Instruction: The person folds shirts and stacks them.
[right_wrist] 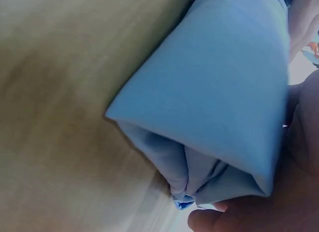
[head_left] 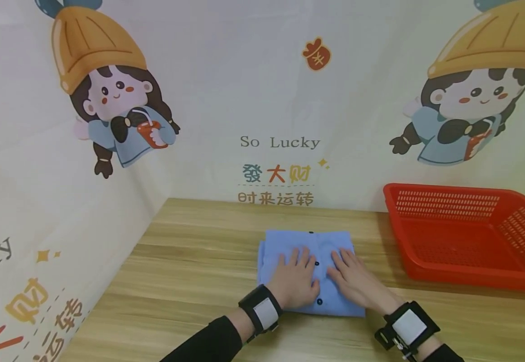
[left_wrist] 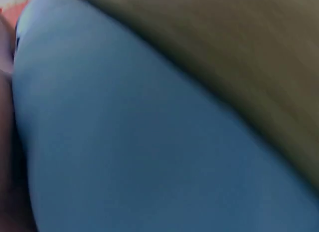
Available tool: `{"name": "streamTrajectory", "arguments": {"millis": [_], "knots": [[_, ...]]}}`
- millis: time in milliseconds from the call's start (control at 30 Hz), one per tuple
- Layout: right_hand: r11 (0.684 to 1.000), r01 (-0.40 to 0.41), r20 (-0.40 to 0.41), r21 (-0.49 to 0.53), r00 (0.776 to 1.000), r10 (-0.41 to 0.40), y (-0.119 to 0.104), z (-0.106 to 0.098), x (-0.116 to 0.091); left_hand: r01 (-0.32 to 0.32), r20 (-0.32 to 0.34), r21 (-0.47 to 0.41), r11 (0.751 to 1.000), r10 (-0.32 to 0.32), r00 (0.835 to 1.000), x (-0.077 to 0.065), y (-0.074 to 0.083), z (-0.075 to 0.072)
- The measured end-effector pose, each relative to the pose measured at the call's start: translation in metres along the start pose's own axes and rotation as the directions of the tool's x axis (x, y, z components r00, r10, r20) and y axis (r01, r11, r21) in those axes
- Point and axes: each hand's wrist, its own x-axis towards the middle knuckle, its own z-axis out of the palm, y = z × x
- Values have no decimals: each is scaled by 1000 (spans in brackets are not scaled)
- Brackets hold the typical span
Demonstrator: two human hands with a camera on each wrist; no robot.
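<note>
A light blue buttoned shirt (head_left: 324, 244), folded into a rough rectangle, lies on the wooden table. Three dark buttons run down its middle. My left hand (head_left: 295, 281) rests on its left half, fingers spread and pointing away from me. On the right half lies my right hand (head_left: 357, 281), its fingers also extended. The left wrist view is mostly filled by the blue cloth (left_wrist: 149, 117), with its edge against the table. In the right wrist view the folded layers of the cloth (right_wrist: 209, 87) part at a corner, beside my right hand (right_wrist: 304, 162).
A red plastic basket (head_left: 452, 188) with slotted sides stands on the table (head_left: 190, 256) at the back right. Behind the table and along its left side is a white printed backdrop (head_left: 226, 90). Each wrist wears a black strap (head_left: 261, 310).
</note>
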Motion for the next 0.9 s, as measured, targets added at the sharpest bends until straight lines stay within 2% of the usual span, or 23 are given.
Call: {"name": "streamTrajectory", "arguments": {"millis": [67,133,267,533,633,733,900], "knots": [[1000,1,-13,13,1000,-1,1,0,-3,-8,-22,17,1000,9,1000,1,6,5],[999,0,-23,33,1000,1,1,-1,-4,3,-20,-13,1000,-3,1000,1,6,10],[998,-27,-13,63,1000,27,1,-6,-7,24,41,-95,995,-20,999,2,-2,18],[996,-42,-9,83,999,43,3,-14,-11,37,165,-100,994,-20,986,3,-22,4],[996,-27,-20,81,999,29,5,-14,-12,63,202,-135,989,-35,979,-1,-40,-3],[997,-13,-35,80,999,16,7,-12,-13,104,214,-154,983,-70,974,-8,-67,-9],[996,-5,-59,85,998,10,9,-9,-13,201,152,-135,970,-180,972,-18,-117,-11]]}}
